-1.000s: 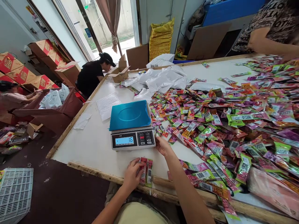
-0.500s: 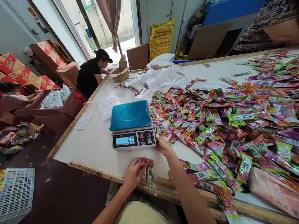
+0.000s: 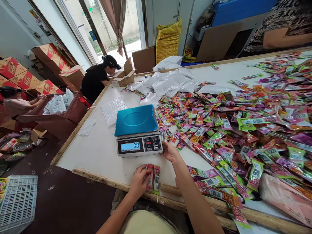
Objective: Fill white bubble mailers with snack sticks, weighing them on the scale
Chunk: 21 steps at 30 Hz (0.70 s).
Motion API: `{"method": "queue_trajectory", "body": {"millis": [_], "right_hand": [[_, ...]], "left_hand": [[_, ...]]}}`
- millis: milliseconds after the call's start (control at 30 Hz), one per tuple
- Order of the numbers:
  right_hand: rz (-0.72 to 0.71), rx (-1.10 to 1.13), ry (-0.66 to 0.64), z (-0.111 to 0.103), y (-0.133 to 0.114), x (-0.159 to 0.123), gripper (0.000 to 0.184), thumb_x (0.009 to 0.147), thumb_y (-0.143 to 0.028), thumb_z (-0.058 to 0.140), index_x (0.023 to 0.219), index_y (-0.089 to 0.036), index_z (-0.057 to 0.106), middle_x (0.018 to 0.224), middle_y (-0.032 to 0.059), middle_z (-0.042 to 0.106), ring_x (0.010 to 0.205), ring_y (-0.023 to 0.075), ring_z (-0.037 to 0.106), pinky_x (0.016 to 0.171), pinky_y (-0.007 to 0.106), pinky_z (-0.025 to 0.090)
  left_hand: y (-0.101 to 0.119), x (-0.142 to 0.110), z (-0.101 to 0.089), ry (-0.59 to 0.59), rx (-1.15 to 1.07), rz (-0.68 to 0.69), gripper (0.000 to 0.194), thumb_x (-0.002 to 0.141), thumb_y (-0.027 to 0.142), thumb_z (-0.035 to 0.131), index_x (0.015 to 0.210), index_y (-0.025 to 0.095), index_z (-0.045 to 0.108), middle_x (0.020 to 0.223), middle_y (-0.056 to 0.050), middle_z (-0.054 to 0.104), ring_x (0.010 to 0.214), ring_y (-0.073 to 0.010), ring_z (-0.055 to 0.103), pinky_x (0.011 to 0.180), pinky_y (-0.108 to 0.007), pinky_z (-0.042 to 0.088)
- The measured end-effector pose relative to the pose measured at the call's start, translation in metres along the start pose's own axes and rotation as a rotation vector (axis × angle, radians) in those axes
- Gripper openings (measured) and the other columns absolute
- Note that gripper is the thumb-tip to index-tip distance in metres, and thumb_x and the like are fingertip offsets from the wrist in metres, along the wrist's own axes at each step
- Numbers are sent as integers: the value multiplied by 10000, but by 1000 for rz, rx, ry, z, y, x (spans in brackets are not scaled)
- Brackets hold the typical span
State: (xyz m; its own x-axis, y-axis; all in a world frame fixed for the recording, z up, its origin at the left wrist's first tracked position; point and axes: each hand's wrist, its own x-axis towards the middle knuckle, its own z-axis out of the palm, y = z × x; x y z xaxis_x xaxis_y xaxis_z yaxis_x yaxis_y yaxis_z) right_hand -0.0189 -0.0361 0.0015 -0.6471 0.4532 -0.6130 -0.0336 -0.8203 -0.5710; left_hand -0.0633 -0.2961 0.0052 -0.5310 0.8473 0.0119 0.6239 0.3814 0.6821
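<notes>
A digital scale (image 3: 137,130) with a blue-topped pan sits on the white table, its lit display reading 0.0. Against the scale's lower right corner, my right hand (image 3: 170,152) curls its fingers round the side; the fingertips are partly hidden. Two or so snack packets (image 3: 153,178), pink and green with a barcode, lie side by side at the table's front edge. My left hand (image 3: 139,180) has its bent fingers closed on their left side. To the right spreads a large heap of similar snack packets (image 3: 209,130).
White mailing bags (image 3: 168,81) are piled behind the scale, near an open carton (image 3: 125,76). A wooden rail (image 3: 102,179) runs along the table's front edge. One person in black (image 3: 96,79) sits beyond the left edge; another person's arm (image 3: 285,38) shows at far right.
My hands, the packets and the scale stay in place. At far right the other person's arm has shifted left, and the person in black has moved slightly.
</notes>
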Motion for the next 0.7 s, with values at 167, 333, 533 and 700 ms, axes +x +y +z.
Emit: {"method": "queue_trajectory", "body": {"millis": [167,333,533,700], "right_hand": [[-1,-5,14,4,1,0,94,935,-279,593,909,-222,664,698,29,705,662,197,657,614,299,525],[-12,-4,32,6,2,-2,78,938,-248,582,883,-223,632,693,17,704,621,176,646,568,277,508],[-14,-4,33,8,0,-7,126,945,-171,556,841,-216,611,702,6,705,597,146,638,535,236,500],[-18,6,34,9,0,-13,136,940,-140,548,852,-218,616,743,5,725,626,137,651,555,224,530]], "left_hand": [[2,0,-1,-8,-18,2,271,940,204,543,1152,230,711,1384,-132,626,1317,-302,570,1086,-524,509],[3,0,-2,-12,-35,-13,283,925,178,545,1150,229,709,1389,-123,620,1319,-299,563,1108,-532,486],[3,1,-1,-15,-40,-14,307,916,156,541,1164,226,707,1389,-116,617,1320,-287,557,1116,-527,477],[4,1,-2,-22,-29,-23,288,917,169,550,1150,223,711,1392,-125,615,1317,-296,560,1108,-533,482]]}}
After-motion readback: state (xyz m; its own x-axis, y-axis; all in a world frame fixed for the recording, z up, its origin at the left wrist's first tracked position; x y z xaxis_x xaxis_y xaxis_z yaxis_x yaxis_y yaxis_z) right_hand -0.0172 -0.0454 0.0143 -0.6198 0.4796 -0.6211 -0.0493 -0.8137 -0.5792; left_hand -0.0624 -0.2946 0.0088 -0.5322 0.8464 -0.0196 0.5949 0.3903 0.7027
